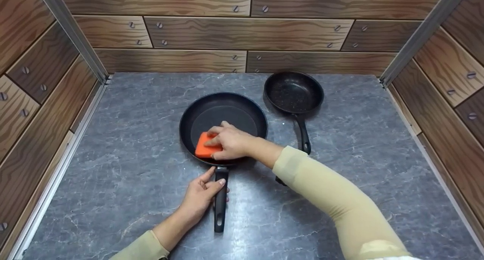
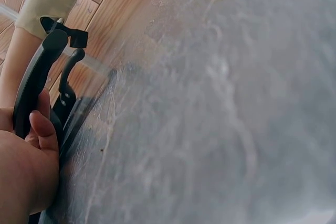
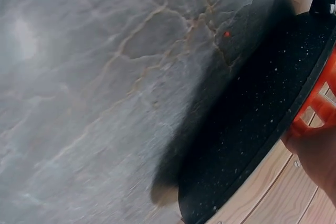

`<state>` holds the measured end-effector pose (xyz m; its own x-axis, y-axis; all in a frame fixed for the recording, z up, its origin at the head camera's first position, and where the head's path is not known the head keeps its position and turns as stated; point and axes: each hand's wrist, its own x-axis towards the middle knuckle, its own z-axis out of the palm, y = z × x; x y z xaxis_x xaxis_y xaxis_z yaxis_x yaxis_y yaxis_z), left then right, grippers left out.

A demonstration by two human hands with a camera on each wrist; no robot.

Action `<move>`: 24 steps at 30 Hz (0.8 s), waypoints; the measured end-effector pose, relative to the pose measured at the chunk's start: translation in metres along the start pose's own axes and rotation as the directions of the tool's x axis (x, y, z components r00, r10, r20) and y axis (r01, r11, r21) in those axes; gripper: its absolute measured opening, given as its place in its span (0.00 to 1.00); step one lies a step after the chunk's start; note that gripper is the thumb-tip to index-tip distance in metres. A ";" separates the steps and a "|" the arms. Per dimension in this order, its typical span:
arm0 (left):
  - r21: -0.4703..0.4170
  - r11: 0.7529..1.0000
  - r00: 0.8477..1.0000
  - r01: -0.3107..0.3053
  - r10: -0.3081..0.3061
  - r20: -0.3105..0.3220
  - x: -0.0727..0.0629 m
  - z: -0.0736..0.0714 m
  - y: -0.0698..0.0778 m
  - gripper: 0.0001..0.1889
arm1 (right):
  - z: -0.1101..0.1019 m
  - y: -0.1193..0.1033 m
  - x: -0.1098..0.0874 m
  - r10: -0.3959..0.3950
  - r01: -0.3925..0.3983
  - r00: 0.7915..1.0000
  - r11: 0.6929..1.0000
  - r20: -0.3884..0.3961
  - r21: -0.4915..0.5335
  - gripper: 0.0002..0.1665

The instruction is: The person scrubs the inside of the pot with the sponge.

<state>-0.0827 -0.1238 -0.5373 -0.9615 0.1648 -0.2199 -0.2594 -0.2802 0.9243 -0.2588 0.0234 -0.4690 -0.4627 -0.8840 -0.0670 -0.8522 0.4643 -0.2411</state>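
Note:
In the head view a large black frying pan (image 1: 223, 112) sits mid-table with its handle toward me. My left hand (image 1: 197, 195) grips the pan's handle (image 1: 220, 214) near the pan end, thumb on top and fingers passing beneath. Over the pan's near left part, my right hand (image 1: 232, 140) holds an orange sponge (image 1: 204, 148) against the inside, fingers spread across its top. The left wrist view shows the left hand (image 2: 31, 166) around the dark handle (image 2: 39, 77). From the right wrist, the pan's speckled outer side (image 3: 252, 114) partly hides the sponge (image 3: 328, 74).
A smaller black pan (image 1: 294, 91) stands at the back right, its handle (image 1: 303, 135) pointing toward me and close to the right forearm. Wood-patterned panels (image 1: 245, 33) enclose the grey marbled table (image 1: 124, 146) at the back and both sides.

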 end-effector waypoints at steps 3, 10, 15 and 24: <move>-0.005 1.000 1.000 0.005 -0.005 0.000 0.001 0.000 0.000 0.45 | 0.001 0.000 0.005 0.016 -0.016 1.000 1.000 -0.013 -0.014 0.29; -0.005 1.000 1.000 0.015 -0.015 -0.004 0.002 0.000 0.001 0.44 | 0.002 0.002 0.018 0.039 -0.039 0.999 0.998 -0.012 -0.046 0.30; -0.012 1.000 1.000 0.013 -0.013 -0.004 0.001 0.000 0.000 0.44 | 0.003 0.004 0.026 0.063 -0.063 0.998 0.997 0.008 -0.044 0.31; -0.009 1.000 1.000 0.005 -0.005 0.000 -0.001 0.000 0.001 0.44 | 0.008 0.010 0.037 0.086 -0.086 0.996 0.996 -0.004 -0.025 0.30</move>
<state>-0.0823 -0.1244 -0.5368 -0.9603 0.1658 -0.2245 -0.2648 -0.2880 0.9203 -0.2823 -0.0056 -0.4815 -0.5349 -0.8408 -0.0835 -0.8154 0.5396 -0.2098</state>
